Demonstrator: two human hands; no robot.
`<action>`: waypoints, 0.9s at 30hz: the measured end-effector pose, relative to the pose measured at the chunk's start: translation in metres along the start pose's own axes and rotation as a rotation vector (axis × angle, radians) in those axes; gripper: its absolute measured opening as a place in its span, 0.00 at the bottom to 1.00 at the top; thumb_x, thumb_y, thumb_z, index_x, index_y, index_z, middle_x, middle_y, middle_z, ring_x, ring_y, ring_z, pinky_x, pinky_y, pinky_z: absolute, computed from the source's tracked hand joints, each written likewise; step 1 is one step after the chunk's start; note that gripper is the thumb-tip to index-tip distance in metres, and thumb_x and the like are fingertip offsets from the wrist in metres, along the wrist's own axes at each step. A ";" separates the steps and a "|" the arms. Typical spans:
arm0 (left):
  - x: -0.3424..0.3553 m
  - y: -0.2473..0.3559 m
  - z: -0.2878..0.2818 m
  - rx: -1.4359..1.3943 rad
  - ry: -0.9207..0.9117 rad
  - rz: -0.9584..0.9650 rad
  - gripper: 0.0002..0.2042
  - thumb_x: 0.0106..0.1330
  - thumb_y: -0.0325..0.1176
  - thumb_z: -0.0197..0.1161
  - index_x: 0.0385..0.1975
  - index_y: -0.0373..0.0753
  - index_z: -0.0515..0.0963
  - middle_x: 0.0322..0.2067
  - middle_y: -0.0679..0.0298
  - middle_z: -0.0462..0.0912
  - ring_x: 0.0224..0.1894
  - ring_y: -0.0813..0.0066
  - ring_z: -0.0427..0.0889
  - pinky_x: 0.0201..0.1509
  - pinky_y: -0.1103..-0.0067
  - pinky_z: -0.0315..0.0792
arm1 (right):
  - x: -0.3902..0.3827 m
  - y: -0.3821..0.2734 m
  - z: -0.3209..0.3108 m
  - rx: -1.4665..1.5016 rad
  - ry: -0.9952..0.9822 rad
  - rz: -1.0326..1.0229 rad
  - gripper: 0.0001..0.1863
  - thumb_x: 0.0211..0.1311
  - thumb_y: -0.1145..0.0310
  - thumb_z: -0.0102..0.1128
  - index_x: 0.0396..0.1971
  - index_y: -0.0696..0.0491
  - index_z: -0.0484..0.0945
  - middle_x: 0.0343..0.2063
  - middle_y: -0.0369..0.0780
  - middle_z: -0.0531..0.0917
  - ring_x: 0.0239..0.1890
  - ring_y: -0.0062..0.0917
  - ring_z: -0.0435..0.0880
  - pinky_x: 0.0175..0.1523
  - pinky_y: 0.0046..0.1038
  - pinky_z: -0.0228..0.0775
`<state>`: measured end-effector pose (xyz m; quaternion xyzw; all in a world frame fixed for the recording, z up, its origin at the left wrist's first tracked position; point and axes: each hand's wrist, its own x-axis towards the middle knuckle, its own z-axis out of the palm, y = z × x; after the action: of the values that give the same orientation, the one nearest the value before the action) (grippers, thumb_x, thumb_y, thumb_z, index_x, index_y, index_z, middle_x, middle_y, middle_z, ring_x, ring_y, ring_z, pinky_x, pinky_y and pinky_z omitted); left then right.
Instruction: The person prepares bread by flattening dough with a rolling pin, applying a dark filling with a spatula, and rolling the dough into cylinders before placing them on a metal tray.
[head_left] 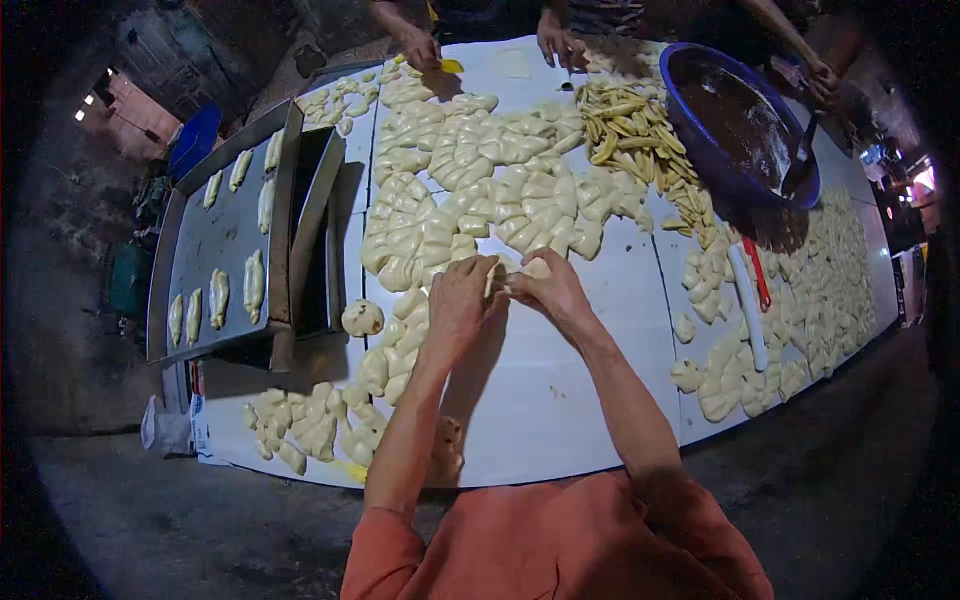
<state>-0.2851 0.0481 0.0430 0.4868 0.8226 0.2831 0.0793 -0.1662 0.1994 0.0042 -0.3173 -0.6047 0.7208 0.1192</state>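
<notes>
My left hand and my right hand meet over the middle of the white table, fingers closed around a small piece of pale dough. Part of that piece is hidden by my fingers. Just beyond my hands spreads a wide bed of dough pieces, flattened and set close together. More dough pieces run along the left of my left forearm. By them sits a separate round of dough with brown spots.
Left stands a metal tray with several filled, shaped dough pieces. Sliced bananas lie at the far right beside a purple basin of brown filling. A white bar and a red tool rest among dough pieces. Other people's hands work across the table.
</notes>
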 end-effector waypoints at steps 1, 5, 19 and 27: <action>0.003 0.000 0.003 0.117 0.051 0.059 0.23 0.61 0.34 0.69 0.58 0.47 0.78 0.54 0.56 0.82 0.53 0.52 0.81 0.54 0.62 0.74 | -0.001 0.002 0.004 -0.130 0.008 -0.038 0.17 0.56 0.67 0.69 0.44 0.57 0.78 0.33 0.41 0.84 0.31 0.21 0.84 0.36 0.24 0.76; 0.010 0.000 0.011 0.354 0.000 0.151 0.19 0.62 0.30 0.60 0.50 0.60 0.85 0.60 0.63 0.78 0.61 0.61 0.76 0.60 0.63 0.69 | 0.001 0.005 -0.001 -0.200 -0.101 -0.094 0.12 0.55 0.69 0.68 0.37 0.57 0.79 0.31 0.38 0.83 0.30 0.19 0.81 0.35 0.23 0.73; 0.002 -0.012 0.023 0.218 0.052 0.105 0.11 0.66 0.39 0.65 0.47 0.56 0.86 0.54 0.60 0.82 0.59 0.56 0.77 0.57 0.58 0.69 | -0.152 -0.051 -0.060 0.043 -0.402 0.080 0.11 0.61 0.68 0.69 0.39 0.56 0.80 0.35 0.37 0.82 0.39 0.19 0.80 0.47 0.23 0.75; -0.032 0.012 -0.003 -0.075 0.107 0.112 0.26 0.64 0.45 0.70 0.60 0.39 0.79 0.59 0.46 0.78 0.61 0.49 0.77 0.64 0.58 0.69 | -0.157 -0.033 -0.028 0.116 -0.117 0.135 0.16 0.71 0.73 0.60 0.56 0.55 0.74 0.47 0.38 0.83 0.48 0.19 0.81 0.54 0.21 0.75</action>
<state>-0.2607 0.0240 0.0477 0.5131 0.7858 0.3433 0.0376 -0.0355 0.1425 0.0832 -0.3075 -0.5450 0.7782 0.0530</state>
